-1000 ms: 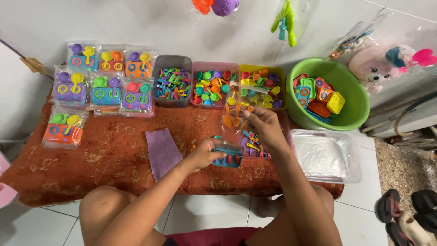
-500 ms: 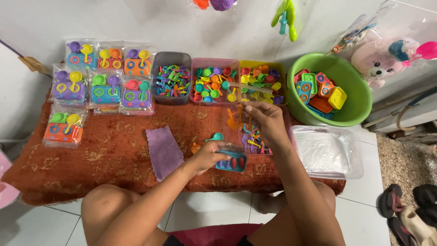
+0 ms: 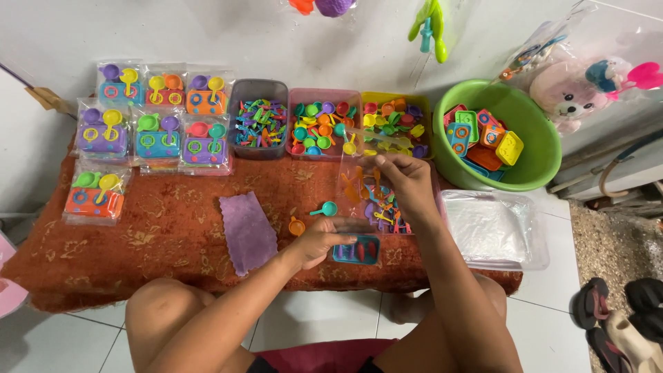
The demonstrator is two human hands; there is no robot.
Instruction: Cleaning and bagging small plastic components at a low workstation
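Observation:
My left hand [image 3: 319,240] rests on the red patterned table cover and grips a teal toy stove [image 3: 357,251], which sits at the bottom of a clear plastic bag [image 3: 356,181]. My right hand [image 3: 404,181] pinches the far open edge of that bag, stretched towards the containers. A small teal toy pan [image 3: 324,208] and a small orange one [image 3: 297,226] lie just left of the bag. Beside my right hand, several small coloured toy utensils [image 3: 383,211] lie in a loose pile.
Several bagged toy sets [image 3: 155,131] lie at the far left, and a purple cloth [image 3: 246,231] in the middle. Three tubs of small parts [image 3: 259,124] stand at the back. At the right are a green basin [image 3: 535,155] of toy stoves and a stack of clear bags [image 3: 494,228].
My right hand has drawn the bag's open edge farther away from me. My left hand has slid a little towards me with the teal stove.

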